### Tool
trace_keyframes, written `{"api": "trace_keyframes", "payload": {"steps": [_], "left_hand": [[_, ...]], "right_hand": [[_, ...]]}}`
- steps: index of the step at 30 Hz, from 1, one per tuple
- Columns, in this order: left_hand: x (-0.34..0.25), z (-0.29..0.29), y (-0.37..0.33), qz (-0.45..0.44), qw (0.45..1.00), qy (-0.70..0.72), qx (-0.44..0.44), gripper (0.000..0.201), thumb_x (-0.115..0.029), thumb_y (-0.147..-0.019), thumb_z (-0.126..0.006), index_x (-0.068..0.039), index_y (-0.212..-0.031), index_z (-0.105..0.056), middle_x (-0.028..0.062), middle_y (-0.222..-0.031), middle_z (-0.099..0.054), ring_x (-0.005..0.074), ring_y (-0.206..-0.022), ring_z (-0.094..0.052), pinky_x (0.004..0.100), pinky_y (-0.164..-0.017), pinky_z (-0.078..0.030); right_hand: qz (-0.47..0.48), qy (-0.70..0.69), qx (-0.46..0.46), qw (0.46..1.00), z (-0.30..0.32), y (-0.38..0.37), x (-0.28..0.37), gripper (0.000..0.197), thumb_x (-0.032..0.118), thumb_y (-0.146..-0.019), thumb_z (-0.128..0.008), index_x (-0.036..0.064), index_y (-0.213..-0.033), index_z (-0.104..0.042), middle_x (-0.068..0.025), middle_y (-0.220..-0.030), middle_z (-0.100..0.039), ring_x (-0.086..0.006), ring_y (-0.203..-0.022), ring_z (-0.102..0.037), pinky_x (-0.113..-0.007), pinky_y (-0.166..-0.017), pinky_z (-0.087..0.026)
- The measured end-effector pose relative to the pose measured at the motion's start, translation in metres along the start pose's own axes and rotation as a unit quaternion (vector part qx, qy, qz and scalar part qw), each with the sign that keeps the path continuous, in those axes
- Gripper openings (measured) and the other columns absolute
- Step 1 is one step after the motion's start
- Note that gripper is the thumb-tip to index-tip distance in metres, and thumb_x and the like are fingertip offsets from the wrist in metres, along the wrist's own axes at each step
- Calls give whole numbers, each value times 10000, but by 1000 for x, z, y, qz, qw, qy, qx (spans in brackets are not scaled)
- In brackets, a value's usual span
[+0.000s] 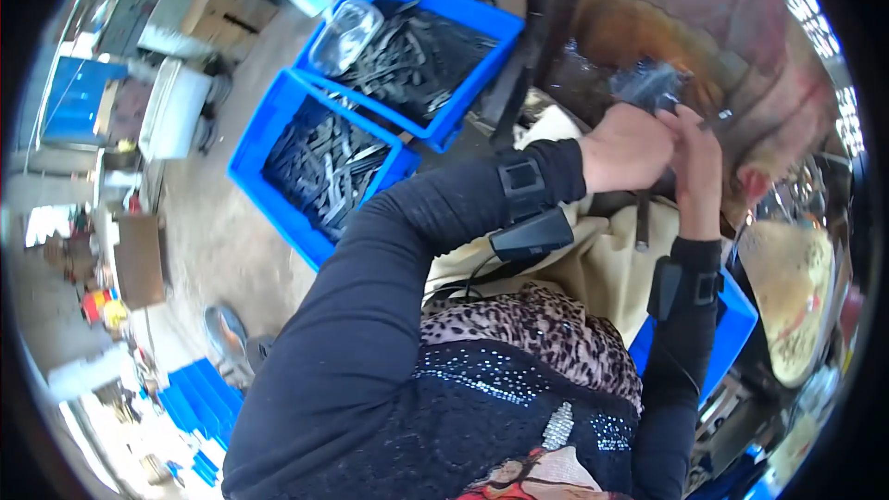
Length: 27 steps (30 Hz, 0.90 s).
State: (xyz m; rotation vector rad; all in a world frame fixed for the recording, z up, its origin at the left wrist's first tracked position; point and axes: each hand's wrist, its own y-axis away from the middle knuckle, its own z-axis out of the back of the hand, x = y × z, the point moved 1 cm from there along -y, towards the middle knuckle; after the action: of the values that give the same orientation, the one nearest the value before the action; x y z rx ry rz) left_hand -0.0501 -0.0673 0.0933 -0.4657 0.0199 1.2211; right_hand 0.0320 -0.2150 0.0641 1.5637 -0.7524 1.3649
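Observation:
My left hand is closed, its fingers curled toward my right hand. My right hand meets it from the right, fingers bent in against the left one. Whatever they grip between them is too small or hidden to make out. Just beyond the fingers sits a shiny, translucent greyish piece, in front of a rust-stained brown surface. A dark, narrow bar points down below my left hand. Beige cloth covers my lap beneath both wrists.
Left of my arms stand two blue bins, a near one and a far one, holding many dark thin strips. A clear plastic container rests in the far bin. Another blue bin is by my right forearm, beside a yellowish padded seat.

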Motion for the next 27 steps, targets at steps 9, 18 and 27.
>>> {"api": "trace_keyframes", "payload": {"steps": [9, 18, 27], "left_hand": [[184, 10, 126, 382, 915, 37, -126, 260, -301, -847, -575, -91, -753, -696, 157, -785, -672, 364, -757, -655, 472, -651, -533], [296, -85, 212, 571, 821, 21, 10, 280, -272, -823, -590, -7, -833, -682, 237, -909, -671, 381, -903, -656, 467, -800, -526], [325, -113, 229, 636, 770, 15, -52, 280, -262, -812, -609, 4, -852, -687, 255, -982, -669, 387, -975, -649, 456, -819, -523]], "right_hand": [[-50, -66, -36, 996, 8, 35, 6, 375, 329, -998, -502, 50, -1248, -529, 27, -735, -502, -31, -468, -326, -192, -417, -251], [-125, -172, -33, 977, 0, 43, -3, 479, 467, -1003, -430, 62, -1228, -547, 29, -701, -463, -38, -446, -269, -191, -407, -194], [-100, -154, -44, 982, -22, 59, -7, 488, 462, -1007, -423, 49, -1239, -538, 35, -686, -445, -35, -444, -266, -195, -405, -190]]}}
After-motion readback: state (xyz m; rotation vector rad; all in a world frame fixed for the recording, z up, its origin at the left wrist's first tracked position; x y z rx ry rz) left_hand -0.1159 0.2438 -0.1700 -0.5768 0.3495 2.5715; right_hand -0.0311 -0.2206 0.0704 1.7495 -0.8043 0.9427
